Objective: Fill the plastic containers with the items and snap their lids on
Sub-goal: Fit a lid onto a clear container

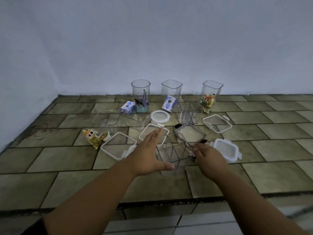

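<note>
In the head view, a clear container (pixel 171 152) stands on the tiled counter (pixel 67 158) between both hands. The left hand (pixel 149 155) is at its left wall, fingers straight and thumb spread wide, holding nothing; whether it touches is unclear. The right hand (pixel 209 158) curls its fingers, pinching a clip (pixel 190 152) at the container's right rim. A white lid (pixel 225 150) lies just right of that hand and a snack packet (pixel 94 136) lies well to the left.
</note>
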